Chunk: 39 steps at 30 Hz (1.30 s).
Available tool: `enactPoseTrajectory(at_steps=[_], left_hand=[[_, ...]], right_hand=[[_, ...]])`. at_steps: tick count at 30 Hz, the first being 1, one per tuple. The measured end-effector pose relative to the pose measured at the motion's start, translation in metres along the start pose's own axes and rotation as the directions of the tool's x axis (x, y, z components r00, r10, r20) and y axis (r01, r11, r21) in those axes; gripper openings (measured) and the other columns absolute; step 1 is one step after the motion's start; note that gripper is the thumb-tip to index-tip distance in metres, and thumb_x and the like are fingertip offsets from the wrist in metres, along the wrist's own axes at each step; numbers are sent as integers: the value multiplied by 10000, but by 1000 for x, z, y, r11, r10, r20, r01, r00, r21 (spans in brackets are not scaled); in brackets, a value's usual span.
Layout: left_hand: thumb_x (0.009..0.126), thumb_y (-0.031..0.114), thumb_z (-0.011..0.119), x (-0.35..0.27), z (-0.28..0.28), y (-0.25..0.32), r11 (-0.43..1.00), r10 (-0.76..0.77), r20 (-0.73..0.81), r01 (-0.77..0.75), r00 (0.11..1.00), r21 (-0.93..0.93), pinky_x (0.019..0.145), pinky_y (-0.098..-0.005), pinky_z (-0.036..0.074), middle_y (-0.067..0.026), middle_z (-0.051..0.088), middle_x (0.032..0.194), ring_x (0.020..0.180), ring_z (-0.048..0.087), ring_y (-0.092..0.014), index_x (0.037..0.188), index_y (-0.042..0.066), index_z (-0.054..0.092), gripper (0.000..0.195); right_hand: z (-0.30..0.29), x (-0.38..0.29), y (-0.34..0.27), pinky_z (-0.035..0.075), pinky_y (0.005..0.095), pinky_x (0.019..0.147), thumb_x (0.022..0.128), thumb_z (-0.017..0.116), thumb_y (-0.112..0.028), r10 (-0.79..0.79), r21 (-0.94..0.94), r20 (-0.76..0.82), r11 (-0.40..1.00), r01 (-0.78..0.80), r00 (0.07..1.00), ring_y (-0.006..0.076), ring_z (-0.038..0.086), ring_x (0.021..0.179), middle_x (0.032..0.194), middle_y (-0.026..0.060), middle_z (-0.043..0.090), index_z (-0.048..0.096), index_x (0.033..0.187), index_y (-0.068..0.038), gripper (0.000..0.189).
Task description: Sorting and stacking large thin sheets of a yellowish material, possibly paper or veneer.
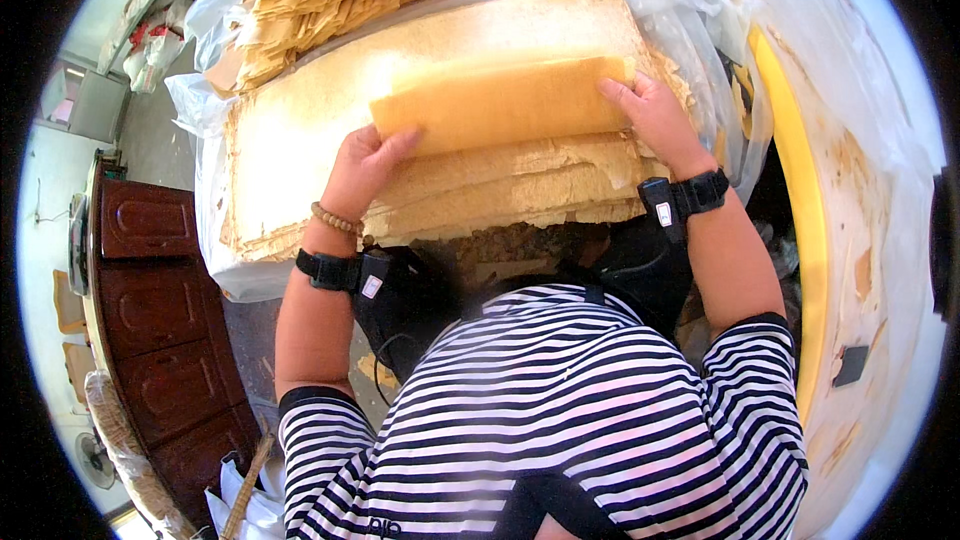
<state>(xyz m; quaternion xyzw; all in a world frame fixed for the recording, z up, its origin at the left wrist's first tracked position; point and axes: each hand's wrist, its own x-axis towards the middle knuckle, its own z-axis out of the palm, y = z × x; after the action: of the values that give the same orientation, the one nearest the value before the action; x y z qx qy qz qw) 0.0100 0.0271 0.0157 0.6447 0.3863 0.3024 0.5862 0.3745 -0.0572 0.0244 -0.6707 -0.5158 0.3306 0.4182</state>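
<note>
Between my two hands stretches a folded, yellow-brown thin sheet, perhaps dried tofu skin or coarse paper. My left hand pinches its left end, thumb on top. At the right end, my right hand grips the upper corner between thumb and fingers. Beneath lies a thick stack of similar large flat sheets, with ragged, layered edges towards me. The fingers under the folded sheet are mostly hidden.
Folded sheets are piled beyond the stack. Clear plastic film wraps around the back and sides. To the right runs a yellow edge beside a stained pale surface. Dark red-brown cabinets stand at left.
</note>
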Motion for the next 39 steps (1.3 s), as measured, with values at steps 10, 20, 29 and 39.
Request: enactPoseTrajectory(at_steps=[10, 20, 29, 39], left_hand=[[914, 330, 702, 36, 24, -7, 856, 121, -422, 121, 898, 503, 664, -349, 510, -113, 720, 904, 749, 659, -224, 1038, -27, 676, 379], [872, 520, 654, 42, 101, 13, 128, 524, 190, -297, 830, 946, 1197, -461, 219, -123, 380, 1564, 1454, 332, -304, 1462, 130, 458, 734], [881, 709, 499, 55, 102, 3, 103, 401, 178, -237, 899, 966, 1175, -541, 225, -152, 369, 1568, 1453, 308, -392, 1490, 141, 433, 836], [865, 406, 711, 63, 88, 27, 110, 381, 329, -395, 864, 912, 1089, -447, 410, -170, 455, 1481, 1370, 418, -380, 1389, 89, 508, 645]], right_hand=[[8, 23, -6, 435, 354, 605, 907, 665, -440, 23, -221, -3, 975, -23, 1000, 152, 516, 667, 692, 69, 551, 598, 817, 44, 497], [14, 31, -15, 524, 419, 808, 883, 688, -357, 86, -323, 13, 943, -77, 996, 348, 684, 870, 932, 263, 700, 655, 1082, 95, 495], [47, 13, 5, 449, 401, 1037, 974, 560, -240, -653, -723, 223, 387, 572, 723, 337, 548, 1260, 1363, 132, 597, 594, 1333, -85, 393], [-50, -53, -6, 358, 425, 1152, 736, 782, -128, -374, -432, 374, 740, 516, 849, 307, 426, 1399, 1475, 117, 503, 577, 1370, -139, 666]])
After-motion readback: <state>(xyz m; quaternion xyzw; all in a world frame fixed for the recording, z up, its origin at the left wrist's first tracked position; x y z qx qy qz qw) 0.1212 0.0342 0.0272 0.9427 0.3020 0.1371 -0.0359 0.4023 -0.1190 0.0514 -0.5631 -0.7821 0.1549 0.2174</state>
